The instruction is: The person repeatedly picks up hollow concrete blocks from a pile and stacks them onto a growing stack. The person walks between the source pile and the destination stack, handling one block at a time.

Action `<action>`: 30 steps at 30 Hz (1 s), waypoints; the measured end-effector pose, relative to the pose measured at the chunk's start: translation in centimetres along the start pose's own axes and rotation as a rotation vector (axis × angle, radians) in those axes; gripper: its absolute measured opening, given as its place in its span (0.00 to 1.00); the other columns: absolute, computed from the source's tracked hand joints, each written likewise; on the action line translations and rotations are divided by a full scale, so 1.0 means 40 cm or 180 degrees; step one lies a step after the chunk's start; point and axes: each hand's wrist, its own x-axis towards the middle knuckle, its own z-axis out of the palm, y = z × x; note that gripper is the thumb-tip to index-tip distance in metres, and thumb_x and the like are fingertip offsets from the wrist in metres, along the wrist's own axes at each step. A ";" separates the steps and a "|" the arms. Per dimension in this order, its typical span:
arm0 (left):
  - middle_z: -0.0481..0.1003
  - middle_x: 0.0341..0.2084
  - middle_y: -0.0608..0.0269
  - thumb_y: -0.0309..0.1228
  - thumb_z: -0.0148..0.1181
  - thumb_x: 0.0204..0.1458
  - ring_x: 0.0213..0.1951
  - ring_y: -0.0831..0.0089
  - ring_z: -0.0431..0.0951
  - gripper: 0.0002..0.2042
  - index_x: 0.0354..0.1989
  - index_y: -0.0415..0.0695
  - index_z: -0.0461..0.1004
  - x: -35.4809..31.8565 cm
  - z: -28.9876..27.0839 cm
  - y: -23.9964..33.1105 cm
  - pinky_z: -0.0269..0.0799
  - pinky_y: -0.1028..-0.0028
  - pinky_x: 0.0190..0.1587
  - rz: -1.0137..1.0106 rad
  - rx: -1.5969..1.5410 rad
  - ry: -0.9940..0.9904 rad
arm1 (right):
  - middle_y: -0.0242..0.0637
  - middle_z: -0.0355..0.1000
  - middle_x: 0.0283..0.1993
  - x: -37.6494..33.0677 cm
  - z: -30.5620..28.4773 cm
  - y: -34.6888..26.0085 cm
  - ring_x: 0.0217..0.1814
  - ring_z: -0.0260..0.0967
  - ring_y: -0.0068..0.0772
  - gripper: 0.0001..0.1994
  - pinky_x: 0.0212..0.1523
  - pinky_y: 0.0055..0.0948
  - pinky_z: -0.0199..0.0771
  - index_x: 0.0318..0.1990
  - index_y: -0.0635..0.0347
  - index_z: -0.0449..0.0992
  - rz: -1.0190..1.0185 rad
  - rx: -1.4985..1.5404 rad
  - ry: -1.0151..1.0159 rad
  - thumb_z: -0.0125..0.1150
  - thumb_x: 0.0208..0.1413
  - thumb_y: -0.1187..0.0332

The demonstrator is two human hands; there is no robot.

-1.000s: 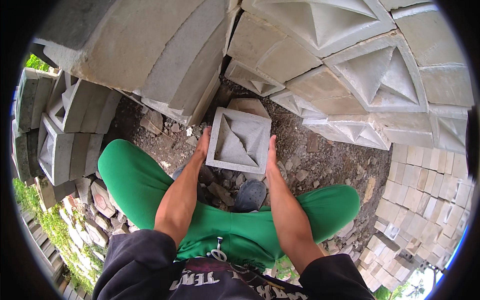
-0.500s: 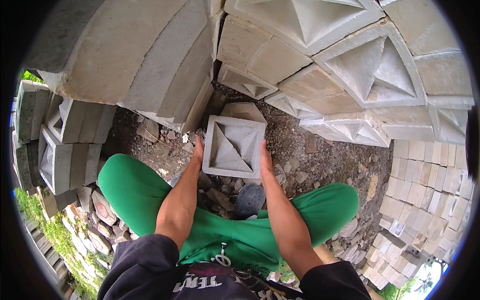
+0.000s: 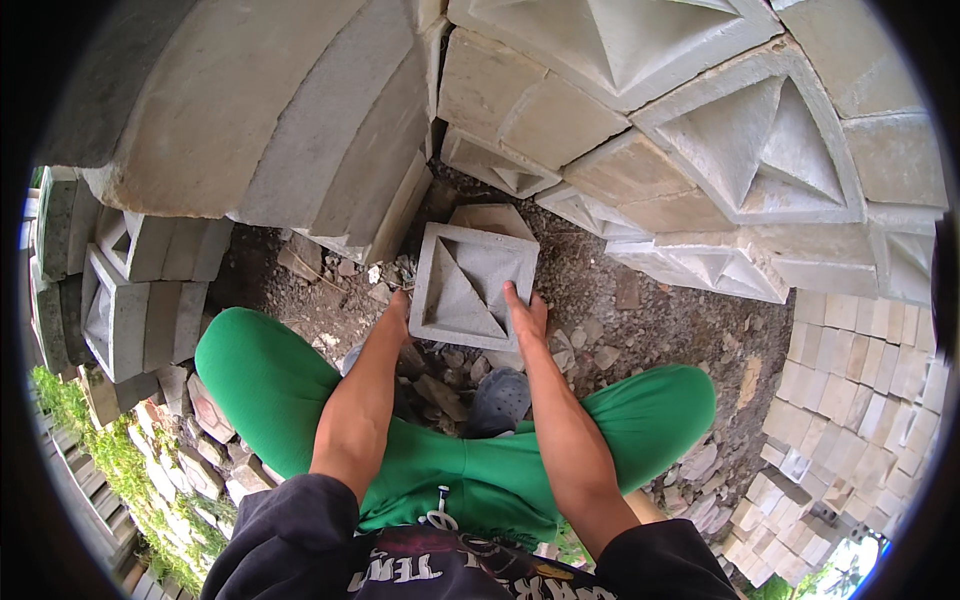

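A square grey concrete block (image 3: 430, 285) with a sunken face and a diagonal ridge is in front of me, slightly turned. My left hand (image 3: 399, 306) grips its lower left edge, fingers mostly hidden behind it. My right hand (image 3: 529, 314) holds the lower right corner, with the thumb lying on the front rim and the other fingers around the side. Just beyond it, partly covered, a tan block (image 3: 496, 217) lies on the ground.
Stacked concrete blocks (image 3: 765, 140) form a wall ahead and to the right. A large stack (image 3: 290, 110) rises at the far left, and smaller blocks (image 3: 160, 320) sit at my left. Loose stones (image 3: 440, 397) cover the dirt around my grey clog (image 3: 498, 400).
The block has turned slightly clockwise and shifted a little. My right hand has moved from flat along its side to a grip with the thumb on the rim. My left hand sits lower.
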 end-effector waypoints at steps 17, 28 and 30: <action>0.62 0.56 0.49 0.39 0.31 0.59 0.60 0.55 0.60 0.22 0.54 0.35 0.60 -0.157 0.114 0.079 0.58 0.60 0.62 0.1442 -0.2158 0.0063 | 0.45 0.70 0.55 0.080 0.122 -0.134 0.57 0.66 0.39 0.29 0.56 0.32 0.62 0.55 0.66 0.69 0.0230 0.0403 0.0579 0.62 0.53 0.53; 0.64 0.56 0.53 0.36 0.33 0.58 0.59 0.59 0.62 0.20 0.51 0.35 0.63 -0.085 0.105 0.096 0.56 0.61 0.64 0.1936 -0.2459 -0.0462 | 0.47 0.74 0.49 0.129 0.168 -0.180 0.52 0.71 0.44 0.23 0.50 0.36 0.67 0.52 0.66 0.72 -0.0170 0.0656 0.0735 0.60 0.55 0.57; 0.65 0.56 0.56 0.37 0.34 0.58 0.59 0.61 0.63 0.20 0.51 0.37 0.65 -0.078 0.103 0.093 0.55 0.62 0.64 0.2032 -0.2315 -0.0436 | 0.47 0.75 0.47 0.126 0.172 -0.181 0.51 0.72 0.44 0.22 0.49 0.36 0.68 0.51 0.66 0.72 -0.0230 0.0515 0.0818 0.60 0.55 0.57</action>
